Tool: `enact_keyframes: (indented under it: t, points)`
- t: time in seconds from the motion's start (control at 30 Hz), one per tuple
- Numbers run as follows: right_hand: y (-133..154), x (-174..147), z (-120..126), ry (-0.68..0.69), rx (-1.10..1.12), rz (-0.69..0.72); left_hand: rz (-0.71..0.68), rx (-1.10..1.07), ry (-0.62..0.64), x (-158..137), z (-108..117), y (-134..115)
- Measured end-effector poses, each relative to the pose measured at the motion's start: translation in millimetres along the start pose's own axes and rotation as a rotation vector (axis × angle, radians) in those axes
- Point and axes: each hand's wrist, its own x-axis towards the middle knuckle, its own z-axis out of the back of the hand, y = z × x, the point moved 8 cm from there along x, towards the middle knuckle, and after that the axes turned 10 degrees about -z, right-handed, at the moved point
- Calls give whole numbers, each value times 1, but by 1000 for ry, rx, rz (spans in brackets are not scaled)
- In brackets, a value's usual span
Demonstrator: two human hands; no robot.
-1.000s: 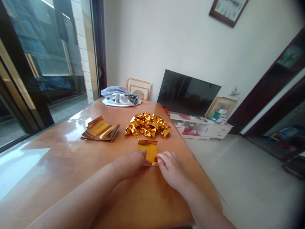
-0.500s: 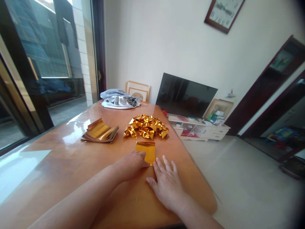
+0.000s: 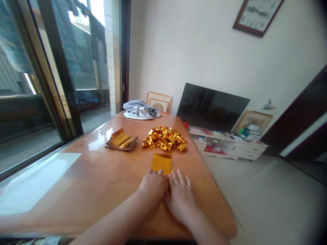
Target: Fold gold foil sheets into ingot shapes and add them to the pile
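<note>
A sheet of gold foil paper (image 3: 161, 162) lies on the wooden table in front of me, its far edge curling up slightly. My left hand (image 3: 153, 185) is closed at the near edge, fingers curled over the paper and covering that edge. Beside it, my right hand (image 3: 181, 194) rests with fingers stretched out, fingertips at the near right corner. The two hands touch or nearly touch at the thumbs. Beyond the sheet is a heap of folded gold foil pieces (image 3: 165, 136). A stack of gold foil sheets (image 3: 122, 139) lies to the left, its top sheets curled.
Grey-blue cloth (image 3: 141, 110) is piled at the table's far end. A white sheet (image 3: 46, 180) lies at the left. The table's right edge (image 3: 217, 185) drops to a tiled floor. A television (image 3: 212, 107) stands on a white cabinet (image 3: 230, 148) beyond.
My left hand has moved back and turned, its fingers now over the paper's near edge beside the right hand. The view has swung a little left.
</note>
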Motion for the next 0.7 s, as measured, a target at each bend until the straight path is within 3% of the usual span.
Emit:
enact_keyframes:
  t: [0.17, 0.33, 0.7]
  points:
    - [0, -1, -1, 5, -45, 20, 90, -85, -97, -23, -11, 6]
    - [-2, 1, -5, 13, -77, 25, 90, -86, -140, -41, -21, 11]
    - [-5, 0, -1, 18, -54, 44, 145, -60, -186, -48, -17, 17]
